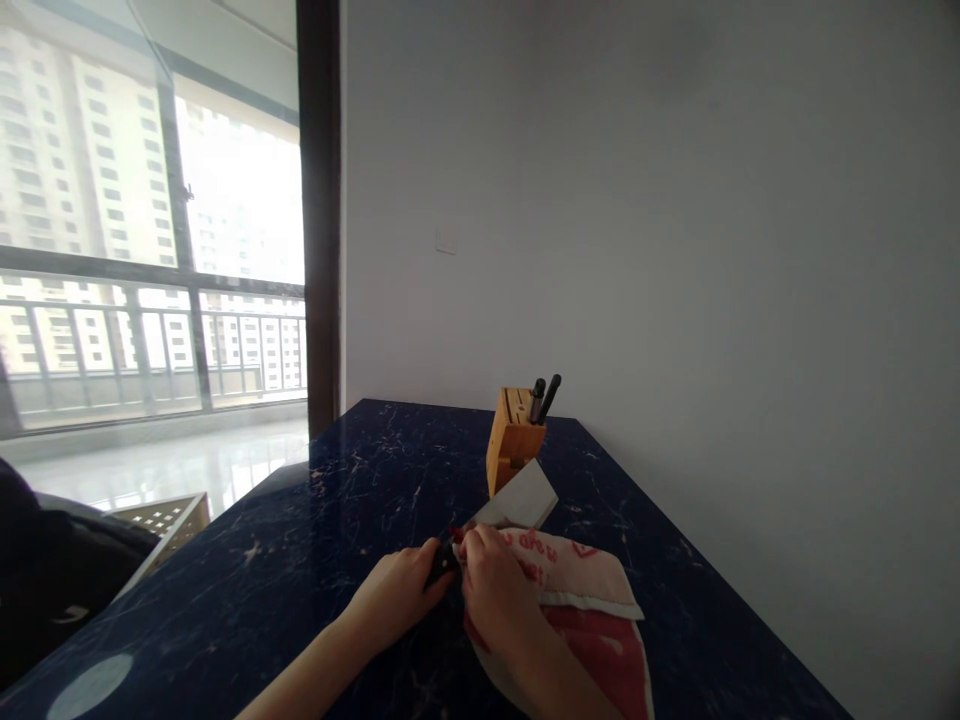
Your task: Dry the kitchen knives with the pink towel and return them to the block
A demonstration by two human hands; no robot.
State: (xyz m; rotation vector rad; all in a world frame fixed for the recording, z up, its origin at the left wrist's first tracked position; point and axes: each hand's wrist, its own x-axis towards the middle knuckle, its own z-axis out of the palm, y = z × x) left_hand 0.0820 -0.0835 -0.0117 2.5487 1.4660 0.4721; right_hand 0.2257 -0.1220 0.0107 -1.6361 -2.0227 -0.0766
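Note:
A cleaver [517, 497] with a broad pale blade is held above the dark blue table, its blade pointing up and to the right. My left hand [397, 590] is wrapped around its black handle. Close beside it, my right hand [495, 580] is closed on a red and pink towel [592, 575] with printed lettering, pinching a fold of it near where handle and blade meet. Most of the towel hangs to the right of and below that hand. My right fingertips are partly hidden by the cloth.
Behind the blade a wooden knife block [510, 440] stands on the marbled table [405, 460], with two black-handled tools in it. A pale round patch [91, 687] shows at the near left. A chair [172, 525] with a dark item on it stands left; a wall borders the right.

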